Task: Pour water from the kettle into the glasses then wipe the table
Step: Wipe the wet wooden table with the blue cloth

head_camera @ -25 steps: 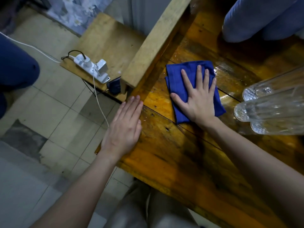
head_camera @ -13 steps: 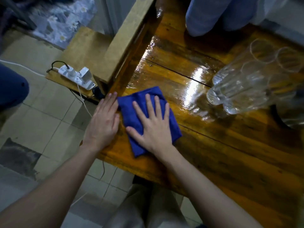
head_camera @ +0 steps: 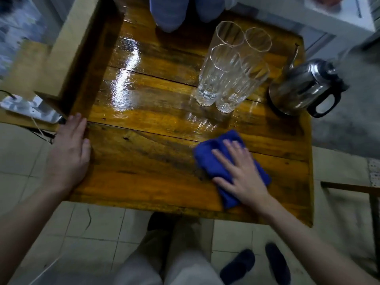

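Note:
A folded blue cloth [head_camera: 207,155] lies on the wet wooden table [head_camera: 144,161], near its front right. My right hand [head_camera: 242,173] presses flat on the cloth, fingers spread. My left hand [head_camera: 70,149] rests flat on the table's left edge and holds nothing. Three tall clear glasses [head_camera: 230,66] stand close together at the back middle. To their right, at the table's right edge, stands a steel kettle [head_camera: 302,87] with a black handle.
Another person's knees in blue trousers [head_camera: 170,13] touch the far edge. A white power strip [head_camera: 26,108] lies on a low wooden shelf at the left. Dark slippers [head_camera: 255,264] sit on the tiled floor by my legs.
My right hand has slid the blue cloth from the table's left edge across to the front right. My left hand has stayed on the left edge. The view has swung right, showing the kettle.

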Tool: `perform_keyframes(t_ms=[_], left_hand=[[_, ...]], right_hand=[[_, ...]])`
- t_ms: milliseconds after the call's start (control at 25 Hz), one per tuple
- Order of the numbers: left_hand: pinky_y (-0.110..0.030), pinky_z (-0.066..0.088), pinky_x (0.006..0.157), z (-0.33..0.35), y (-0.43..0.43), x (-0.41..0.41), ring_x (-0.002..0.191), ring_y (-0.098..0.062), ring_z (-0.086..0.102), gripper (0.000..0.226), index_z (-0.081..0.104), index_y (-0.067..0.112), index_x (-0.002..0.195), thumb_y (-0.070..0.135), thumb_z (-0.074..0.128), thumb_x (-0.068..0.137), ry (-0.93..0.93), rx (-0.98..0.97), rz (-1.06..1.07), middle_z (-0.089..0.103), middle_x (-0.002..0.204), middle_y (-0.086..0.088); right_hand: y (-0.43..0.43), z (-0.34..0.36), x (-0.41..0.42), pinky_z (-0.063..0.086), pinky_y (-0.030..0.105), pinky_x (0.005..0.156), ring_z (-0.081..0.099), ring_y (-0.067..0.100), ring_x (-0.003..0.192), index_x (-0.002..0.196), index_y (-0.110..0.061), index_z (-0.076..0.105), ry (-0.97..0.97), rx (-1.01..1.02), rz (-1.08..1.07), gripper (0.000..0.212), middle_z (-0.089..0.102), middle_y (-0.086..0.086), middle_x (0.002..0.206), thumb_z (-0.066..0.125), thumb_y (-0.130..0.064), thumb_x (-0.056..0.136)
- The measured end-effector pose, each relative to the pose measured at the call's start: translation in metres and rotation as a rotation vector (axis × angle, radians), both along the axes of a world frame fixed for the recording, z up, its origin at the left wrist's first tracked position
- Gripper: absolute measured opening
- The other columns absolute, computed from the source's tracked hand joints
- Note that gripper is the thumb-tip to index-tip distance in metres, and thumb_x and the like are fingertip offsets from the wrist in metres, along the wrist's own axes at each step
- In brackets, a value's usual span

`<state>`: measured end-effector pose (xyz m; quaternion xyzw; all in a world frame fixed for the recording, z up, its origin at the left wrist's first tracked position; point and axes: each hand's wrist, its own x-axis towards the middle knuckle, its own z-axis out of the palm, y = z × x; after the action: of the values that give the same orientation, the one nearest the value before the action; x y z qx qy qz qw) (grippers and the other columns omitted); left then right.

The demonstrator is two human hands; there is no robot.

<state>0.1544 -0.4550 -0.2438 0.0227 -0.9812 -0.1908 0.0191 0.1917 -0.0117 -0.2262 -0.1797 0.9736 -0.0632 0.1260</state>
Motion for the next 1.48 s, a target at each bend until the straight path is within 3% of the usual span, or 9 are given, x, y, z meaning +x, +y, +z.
perform_keyframes(t_ms=[120,280,560,840,960,1160,1480], left_hand=[[-0.043,0.013,0.121,0.0,0.001,0.0,0.145,-0.029,0.022,0.056,0.033,0.001,0.147,0.025,0.031,0.096,0.008,-0.018,-0.007,0.03,0.156,-0.017],[-0.046,0.016,0.12,0.0,-0.003,0.0,0.146,-0.03,0.022,0.056,0.033,0.0,0.147,0.023,0.032,0.096,0.006,-0.045,-0.018,0.03,0.156,-0.018],[-0.048,0.019,0.119,0.005,0.001,-0.001,0.146,-0.029,0.022,0.055,0.033,-0.001,0.147,0.021,0.034,0.096,0.004,-0.033,-0.027,0.029,0.156,-0.017],[-0.037,0.009,0.123,0.007,-0.001,-0.002,0.147,-0.026,0.02,0.055,0.032,0.001,0.148,0.021,0.034,0.097,-0.018,-0.056,-0.021,0.028,0.157,-0.015],[-0.041,0.014,0.122,0.007,-0.002,-0.002,0.147,-0.026,0.023,0.054,0.032,0.001,0.148,0.02,0.035,0.097,-0.021,-0.045,-0.017,0.03,0.156,-0.016],[-0.045,0.02,0.119,0.005,-0.003,-0.005,0.145,-0.026,0.026,0.055,0.038,-0.001,0.145,0.019,0.039,0.094,-0.018,-0.017,-0.011,0.032,0.155,-0.017],[-0.039,0.014,0.122,0.001,-0.002,-0.004,0.149,-0.019,0.017,0.055,0.032,0.005,0.149,0.023,0.036,0.097,-0.04,0.01,0.001,0.025,0.159,-0.009]], right_hand=[[0.055,0.006,-0.003,0.007,0.058,0.12,-0.009,0.021,0.152,0.156,-0.035,0.009,-0.026,0.03,-0.24,0.079,-0.004,0.0,0.166,0.021,-0.075,0.089],[0.042,-0.001,-0.015,0.0,0.057,0.121,-0.008,0.025,0.152,0.156,-0.029,0.013,0.018,0.057,-0.246,0.081,-0.003,0.005,0.166,0.027,-0.071,0.089],[-0.003,0.002,-0.079,0.006,0.065,0.117,-0.003,0.035,0.151,0.156,-0.028,0.018,-0.023,0.098,0.29,0.086,0.005,0.011,0.165,0.027,-0.077,0.085],[-0.074,0.001,-0.119,0.003,0.064,0.118,-0.007,0.035,0.151,0.156,-0.031,0.012,-0.018,0.118,0.585,0.089,-0.001,0.012,0.165,0.033,-0.079,0.084],[-0.13,-0.001,-0.134,0.0,0.062,0.119,-0.009,0.033,0.151,0.156,-0.034,0.009,-0.007,0.084,0.642,0.09,-0.002,0.009,0.165,0.034,-0.08,0.083],[-0.238,-0.011,-0.167,0.005,0.06,0.119,-0.004,0.031,0.152,0.155,-0.036,0.014,0.08,-0.025,0.41,0.087,0.005,0.007,0.166,0.033,-0.08,0.083],[-0.303,-0.02,-0.226,-0.001,0.058,0.12,0.0,0.033,0.152,0.155,-0.038,0.014,0.134,-0.076,-0.07,0.085,0.004,0.009,0.166,0.027,-0.081,0.083]])
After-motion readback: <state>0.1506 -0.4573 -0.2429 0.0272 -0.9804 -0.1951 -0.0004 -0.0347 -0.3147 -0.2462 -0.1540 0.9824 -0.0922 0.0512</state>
